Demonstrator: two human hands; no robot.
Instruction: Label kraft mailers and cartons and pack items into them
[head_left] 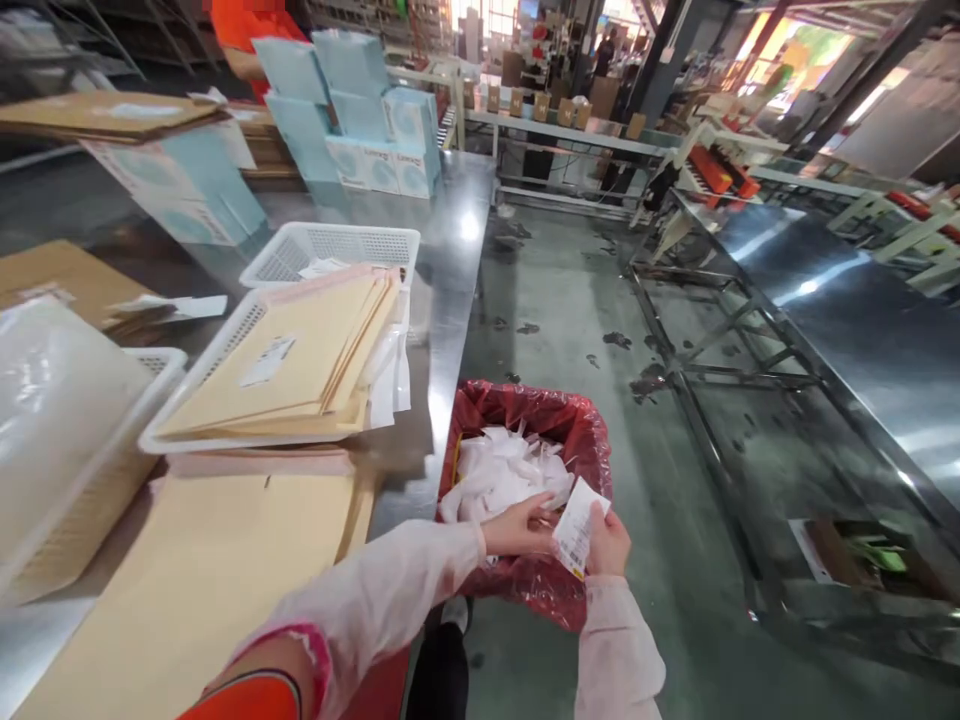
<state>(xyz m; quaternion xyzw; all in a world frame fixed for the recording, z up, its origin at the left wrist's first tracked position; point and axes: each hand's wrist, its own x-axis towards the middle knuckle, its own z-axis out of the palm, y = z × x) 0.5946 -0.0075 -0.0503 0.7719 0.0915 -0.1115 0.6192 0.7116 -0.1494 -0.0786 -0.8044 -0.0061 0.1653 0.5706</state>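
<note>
Right hand [607, 543] pinches printed white label [576, 525] above near-centre red-lined bin [594, 445]; left hand [521, 526] at label's left edge, fingers bent, can't tell if gripping. White scraps [499, 472] inside bin. Left: tan envelopes [300, 345] in white basket [219, 352], on metal table [454, 270]. Far left: light-blue boxes [356, 115] stacked.

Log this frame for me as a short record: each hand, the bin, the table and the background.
Right hand: grips a printed white slip
Left hand: at the slip's other edge; exact contact unclear
Bin: red plastic liner, crumpled white scraps inside, below the hands
Metal table: yellow envelopes in a white basket; light-blue boxes stacked farther back
Background: blurred work area
</note>
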